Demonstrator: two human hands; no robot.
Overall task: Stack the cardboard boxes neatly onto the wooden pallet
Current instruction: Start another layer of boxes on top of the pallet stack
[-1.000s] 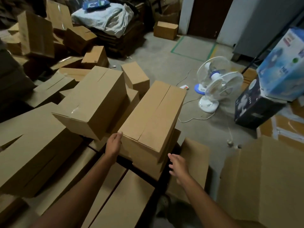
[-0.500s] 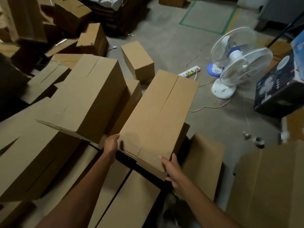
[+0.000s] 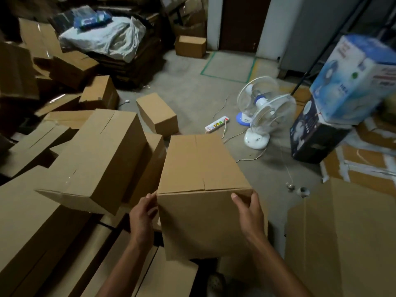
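A long brown cardboard box [image 3: 201,168] is lifted in front of me, its closed flaps facing up and its near end towards me. My left hand [image 3: 142,217] grips the box's near left edge. My right hand [image 3: 249,211] grips its near right corner, fingers curled over the top edge. Just left of it a second long box [image 3: 96,155] lies tilted on a heap of other boxes. A smaller box [image 3: 157,114] stands on the floor beyond. No wooden pallet can be made out below the boxes.
Flattened cardboard [image 3: 42,232] covers the ground at lower left. A big cardboard sheet [image 3: 342,243] stands at lower right. Two table fans [image 3: 263,112], a power strip [image 3: 216,124] with cables and two printed fan cartons [image 3: 351,82] occupy the floor on the right.
The long box has come up off the stack and swung towards me. My right hand has moved from below the box's corner to its near right corner; my left hand stays at the left edge.
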